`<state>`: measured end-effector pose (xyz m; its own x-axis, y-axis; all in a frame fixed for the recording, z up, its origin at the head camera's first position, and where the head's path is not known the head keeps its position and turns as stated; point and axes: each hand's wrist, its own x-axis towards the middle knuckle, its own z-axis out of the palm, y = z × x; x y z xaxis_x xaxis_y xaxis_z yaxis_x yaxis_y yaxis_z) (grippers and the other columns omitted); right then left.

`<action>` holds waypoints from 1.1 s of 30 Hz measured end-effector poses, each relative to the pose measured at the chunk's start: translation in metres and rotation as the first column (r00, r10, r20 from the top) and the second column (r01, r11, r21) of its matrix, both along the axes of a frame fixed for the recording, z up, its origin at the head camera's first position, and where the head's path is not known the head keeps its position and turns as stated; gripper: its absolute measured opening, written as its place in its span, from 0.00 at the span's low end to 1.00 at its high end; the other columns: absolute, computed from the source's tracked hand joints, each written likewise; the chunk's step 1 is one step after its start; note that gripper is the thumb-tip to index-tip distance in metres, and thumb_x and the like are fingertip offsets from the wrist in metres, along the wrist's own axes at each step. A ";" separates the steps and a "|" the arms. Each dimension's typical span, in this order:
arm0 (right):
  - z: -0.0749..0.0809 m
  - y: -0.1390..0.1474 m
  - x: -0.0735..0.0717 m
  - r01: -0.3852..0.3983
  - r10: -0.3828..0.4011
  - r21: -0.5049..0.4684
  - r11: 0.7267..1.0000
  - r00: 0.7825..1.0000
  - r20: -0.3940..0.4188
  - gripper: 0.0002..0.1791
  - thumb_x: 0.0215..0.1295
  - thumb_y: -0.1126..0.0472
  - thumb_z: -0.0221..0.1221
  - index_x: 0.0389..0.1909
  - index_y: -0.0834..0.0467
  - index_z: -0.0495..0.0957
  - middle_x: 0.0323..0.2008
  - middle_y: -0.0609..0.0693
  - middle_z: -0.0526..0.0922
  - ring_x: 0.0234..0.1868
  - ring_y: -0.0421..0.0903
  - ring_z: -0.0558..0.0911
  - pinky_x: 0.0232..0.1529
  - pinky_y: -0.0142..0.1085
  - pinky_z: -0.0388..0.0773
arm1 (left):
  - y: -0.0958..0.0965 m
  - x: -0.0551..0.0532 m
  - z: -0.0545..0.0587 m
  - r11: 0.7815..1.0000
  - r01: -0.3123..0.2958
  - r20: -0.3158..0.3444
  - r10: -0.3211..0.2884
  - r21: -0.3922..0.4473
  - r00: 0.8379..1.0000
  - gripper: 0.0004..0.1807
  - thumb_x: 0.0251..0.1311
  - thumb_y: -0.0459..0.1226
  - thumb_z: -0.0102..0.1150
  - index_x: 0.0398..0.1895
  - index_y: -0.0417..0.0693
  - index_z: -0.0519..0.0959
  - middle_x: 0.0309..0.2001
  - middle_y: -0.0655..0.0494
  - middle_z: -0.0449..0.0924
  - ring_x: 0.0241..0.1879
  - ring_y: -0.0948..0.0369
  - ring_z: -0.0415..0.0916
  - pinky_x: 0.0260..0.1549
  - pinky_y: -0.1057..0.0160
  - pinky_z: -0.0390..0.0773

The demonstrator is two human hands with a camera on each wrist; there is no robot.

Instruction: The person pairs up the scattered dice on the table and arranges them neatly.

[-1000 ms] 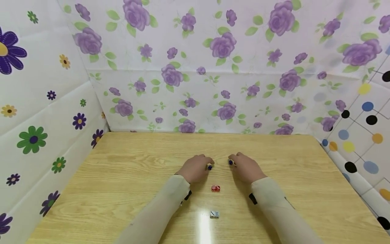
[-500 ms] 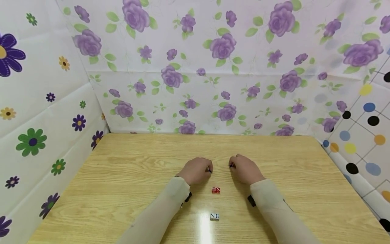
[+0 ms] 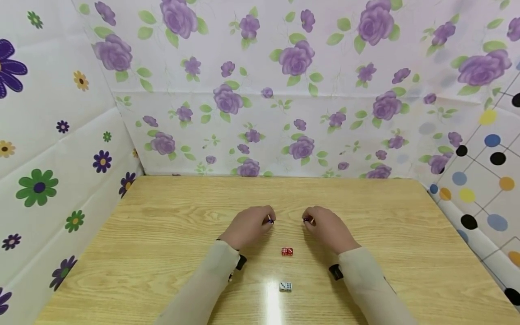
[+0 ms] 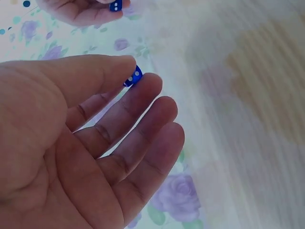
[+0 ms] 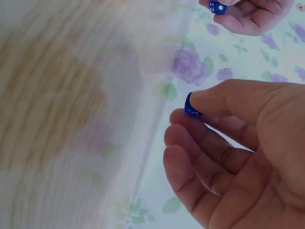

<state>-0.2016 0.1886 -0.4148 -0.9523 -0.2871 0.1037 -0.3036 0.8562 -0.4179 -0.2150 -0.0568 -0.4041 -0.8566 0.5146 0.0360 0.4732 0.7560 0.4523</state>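
My left hand [image 3: 249, 226] pinches a blue die [image 4: 134, 77] with white pips between thumb and fingertips. A second blue die [image 5: 192, 105] is pinched the same way by my right hand [image 3: 330, 228], a short gap to the right. Thumbs cover part of each die in the wrist views. Between the forearms, a pair of red dice [image 3: 287, 252] sits side by side on the wooden table [image 3: 183, 216]. Closer to me lies a pair of white dice [image 3: 285, 286], also side by side.
A white cloth with purple roses [image 3: 300, 90] hangs behind the table's far edge. Flowered cloth [image 3: 40, 135] closes the left side, and a dotted cloth [image 3: 483, 180] the right. Light glares off the table [image 3: 273, 307] near the front.
Both hands have closed on the blue dice, which showed beside the fingertips a second ago. Since half a second ago the left hand has shifted left, widening the gap. Red and white dice stay put.
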 end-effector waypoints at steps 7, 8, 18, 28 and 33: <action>0.008 0.001 0.005 0.005 -0.005 -0.052 0.999 1.000 -0.006 0.10 0.70 0.65 0.64 0.49 0.60 0.81 0.39 0.48 0.83 0.40 0.46 0.81 0.43 0.43 0.81 | -0.005 0.002 0.014 0.999 -0.020 0.019 0.020 0.044 1.000 0.09 0.71 0.37 0.62 0.52 0.47 0.83 0.39 0.59 0.82 0.36 0.62 0.76 0.40 0.58 0.79; 0.009 0.001 0.006 0.007 -0.008 -0.055 0.998 1.000 -0.005 0.10 0.70 0.64 0.64 0.49 0.60 0.81 0.39 0.48 0.83 0.40 0.45 0.81 0.43 0.43 0.80 | -0.005 0.002 0.014 0.999 -0.022 0.021 0.021 0.044 1.000 0.09 0.71 0.37 0.63 0.51 0.47 0.83 0.39 0.59 0.82 0.36 0.62 0.76 0.40 0.58 0.79; 0.015 0.001 0.009 0.002 -0.003 -0.056 0.998 1.000 -0.010 0.07 0.69 0.64 0.65 0.45 0.57 0.80 0.39 0.47 0.83 0.40 0.45 0.80 0.43 0.43 0.80 | -0.010 0.002 0.014 0.998 -0.038 0.026 0.037 0.040 0.999 0.08 0.67 0.36 0.67 0.47 0.48 0.84 0.36 0.61 0.80 0.33 0.63 0.74 0.38 0.58 0.77; 0.012 0.000 0.007 -0.038 0.037 -0.018 0.999 0.998 -0.044 0.03 0.68 0.65 0.66 0.39 0.56 0.82 0.34 0.46 0.83 0.37 0.44 0.80 0.41 0.42 0.80 | -0.012 0.004 0.017 0.999 -0.038 0.020 0.038 0.038 0.999 0.06 0.68 0.37 0.66 0.45 0.49 0.84 0.38 0.59 0.81 0.36 0.62 0.76 0.40 0.57 0.79; 0.011 0.000 0.005 -0.050 0.050 -0.001 0.999 0.997 -0.053 0.02 0.68 0.64 0.66 0.37 0.55 0.82 0.33 0.44 0.82 0.36 0.42 0.80 0.40 0.41 0.80 | -0.014 0.004 0.019 0.999 -0.039 0.025 0.039 0.032 0.999 0.06 0.71 0.39 0.64 0.46 0.50 0.85 0.40 0.59 0.83 0.38 0.63 0.77 0.42 0.57 0.79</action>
<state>-0.1963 0.1885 -0.4042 -0.9300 -0.3336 0.1542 -0.3675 0.8388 -0.4017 -0.2109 -0.0707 -0.3852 -0.8768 0.4798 0.0311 0.4322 0.7582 0.4881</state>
